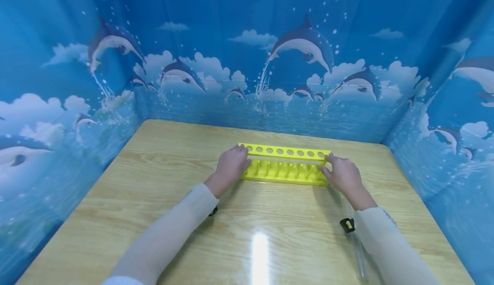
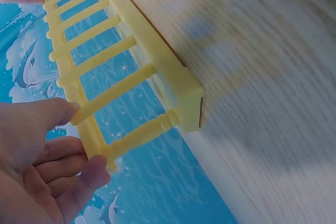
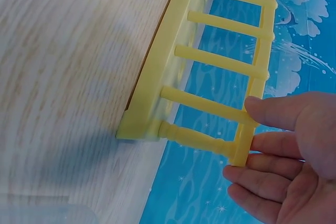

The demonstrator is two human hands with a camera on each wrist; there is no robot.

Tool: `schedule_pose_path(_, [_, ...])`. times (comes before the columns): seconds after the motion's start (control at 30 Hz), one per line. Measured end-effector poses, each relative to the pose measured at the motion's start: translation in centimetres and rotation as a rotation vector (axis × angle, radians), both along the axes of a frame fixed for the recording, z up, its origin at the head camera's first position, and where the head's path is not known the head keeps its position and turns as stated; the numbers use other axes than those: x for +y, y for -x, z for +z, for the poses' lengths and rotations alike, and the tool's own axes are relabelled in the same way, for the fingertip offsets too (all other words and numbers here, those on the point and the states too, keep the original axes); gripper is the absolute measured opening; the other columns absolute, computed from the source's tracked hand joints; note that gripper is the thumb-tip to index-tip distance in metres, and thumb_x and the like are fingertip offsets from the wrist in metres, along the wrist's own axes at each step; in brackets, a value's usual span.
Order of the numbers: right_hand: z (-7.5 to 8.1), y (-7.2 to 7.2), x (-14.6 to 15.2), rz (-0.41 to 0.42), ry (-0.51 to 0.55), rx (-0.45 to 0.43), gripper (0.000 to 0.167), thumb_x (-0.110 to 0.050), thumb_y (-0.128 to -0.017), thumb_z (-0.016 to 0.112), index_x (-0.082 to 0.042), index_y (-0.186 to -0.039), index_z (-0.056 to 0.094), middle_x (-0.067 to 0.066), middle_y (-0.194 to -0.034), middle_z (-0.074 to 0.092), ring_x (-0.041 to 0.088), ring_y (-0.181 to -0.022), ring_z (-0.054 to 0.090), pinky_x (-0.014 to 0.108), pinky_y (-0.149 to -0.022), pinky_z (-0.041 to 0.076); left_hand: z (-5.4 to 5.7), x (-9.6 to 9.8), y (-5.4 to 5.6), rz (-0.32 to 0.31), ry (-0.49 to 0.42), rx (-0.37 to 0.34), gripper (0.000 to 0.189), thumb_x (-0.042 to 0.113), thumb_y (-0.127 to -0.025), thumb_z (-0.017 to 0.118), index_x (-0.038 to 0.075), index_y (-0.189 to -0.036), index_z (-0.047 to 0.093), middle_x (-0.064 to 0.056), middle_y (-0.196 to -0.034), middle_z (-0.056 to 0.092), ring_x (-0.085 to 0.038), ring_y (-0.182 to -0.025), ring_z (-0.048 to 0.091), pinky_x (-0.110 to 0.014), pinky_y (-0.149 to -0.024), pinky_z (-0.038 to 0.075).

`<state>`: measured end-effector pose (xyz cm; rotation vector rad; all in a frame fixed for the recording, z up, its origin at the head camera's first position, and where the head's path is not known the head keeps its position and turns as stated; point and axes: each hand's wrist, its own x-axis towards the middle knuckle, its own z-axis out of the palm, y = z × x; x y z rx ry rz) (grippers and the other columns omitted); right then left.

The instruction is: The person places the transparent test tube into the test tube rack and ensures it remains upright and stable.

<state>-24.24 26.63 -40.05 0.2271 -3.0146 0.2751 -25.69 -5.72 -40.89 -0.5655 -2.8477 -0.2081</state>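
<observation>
A yellow test tube rack (image 1: 285, 171) stands on the wooden table, with a row of round holes along its top bar and upright pegs below. My left hand (image 1: 233, 162) grips the top bar at the rack's left end. In the left wrist view, the thumb (image 2: 65, 111) presses by a peg tip and the fingers lie around the bar's end. At the other end my right hand (image 1: 343, 173) pinches the same bar, its thumb (image 3: 268, 111) beside the last pegs. A clear test tube (image 1: 359, 259) lies by the right forearm, partly hidden under it.
The wooden table (image 1: 185, 160) meets a blue dolphin-print curtain (image 1: 247, 53) at the back and both sides. A black wrist strap piece (image 1: 347, 225) shows below the right wrist. Light glares on the table's front middle.
</observation>
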Motion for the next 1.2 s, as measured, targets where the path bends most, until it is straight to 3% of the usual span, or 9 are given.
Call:
schedule_pose_path(0.17, [-0.1, -0.2, -0.2, -0.003, 0.003, 0.008, 0.048, -0.025, -0.092, 0.068, 0.004, -0.129, 0.058, 0.031, -0.135, 0.048, 0.031, -0.06, 0.059, 0.047, -0.062, 0.053, -0.2, -0.1, -0.4, -0.005, -0.002, 0.035, 0.029, 0.024, -0.093, 0.068, 0.005, -0.115, 0.066, -0.018, -0.122, 0.065, -0.032, -0.116, 0.06, -0.04, -0.084, 0.056])
schedule_pose_path(0.33, [-0.2, -0.5, -0.4, 0.004, 0.033, -0.001, 0.046, -0.024, -0.093, 0.067, 0.004, -0.128, 0.058, 0.031, -0.136, 0.047, 0.02, -0.047, 0.043, 0.036, -0.048, 0.043, -0.4, -0.4, -0.8, -0.003, 0.009, 0.039, 0.032, 0.024, -0.093, 0.068, 0.006, -0.119, 0.066, -0.019, -0.123, 0.064, -0.033, -0.115, 0.061, -0.041, -0.084, 0.056])
schedule_pose_path(0.5, [-0.2, -1.0, -0.8, -0.008, 0.025, 0.007, 0.045, -0.023, -0.093, 0.067, 0.004, -0.128, 0.058, 0.031, -0.135, 0.048, 0.022, -0.052, 0.052, 0.039, -0.054, 0.05, -0.5, -0.6, -1.1, -0.017, 0.025, 0.055, 0.034, 0.025, -0.091, 0.07, 0.008, -0.12, 0.066, -0.019, -0.121, 0.066, -0.033, -0.113, 0.062, -0.041, -0.081, 0.057])
schedule_pose_path(0.63, [-0.3, -1.2, -1.0, -0.016, 0.015, 0.043, 0.043, -0.021, -0.093, 0.065, 0.005, -0.127, 0.059, 0.032, -0.133, 0.049, 0.041, -0.077, 0.065, 0.048, -0.065, 0.055, -0.3, -0.7, -1.3, -0.01, 0.022, 0.045, 0.036, 0.025, -0.091, 0.071, 0.01, -0.123, 0.065, -0.018, -0.123, 0.065, -0.032, -0.115, 0.061, -0.041, -0.082, 0.057])
schedule_pose_path(0.77, [-0.3, -1.4, -1.1, -0.025, 0.014, 0.053, 0.042, -0.02, -0.094, 0.064, 0.005, -0.126, 0.059, 0.033, -0.132, 0.049, 0.051, -0.101, 0.059, 0.056, -0.076, 0.053, -0.2, -0.7, -1.5, -0.006, 0.021, 0.034, 0.037, 0.025, -0.09, 0.071, 0.011, -0.123, 0.065, -0.017, -0.124, 0.064, -0.032, -0.116, 0.061, -0.041, -0.082, 0.056])
schedule_pose_path(0.9, [-0.3, -1.7, -1.2, -0.037, 0.014, 0.042, 0.042, -0.021, -0.094, 0.064, 0.005, -0.127, 0.059, 0.032, -0.133, 0.049, 0.048, -0.093, 0.063, 0.053, -0.073, 0.054, -0.1, -0.7, -1.7, -0.005, 0.022, 0.031, 0.037, 0.025, -0.09, 0.071, 0.011, -0.124, 0.065, -0.017, -0.124, 0.064, -0.032, -0.116, 0.061, -0.04, -0.082, 0.056])
schedule_pose_path(1.2, [-0.5, -2.6, -1.6, -0.034, 0.011, 0.069, 0.04, -0.019, -0.092, 0.066, 0.006, -0.124, 0.06, 0.031, -0.129, 0.053, 0.046, -0.093, 0.064, 0.052, -0.071, 0.055, -0.1, -1.1, -2.2, -0.014, 0.016, 0.029, 0.038, 0.025, -0.089, 0.072, 0.011, -0.124, 0.065, -0.018, -0.124, 0.064, -0.034, -0.116, 0.06, -0.042, -0.082, 0.056])
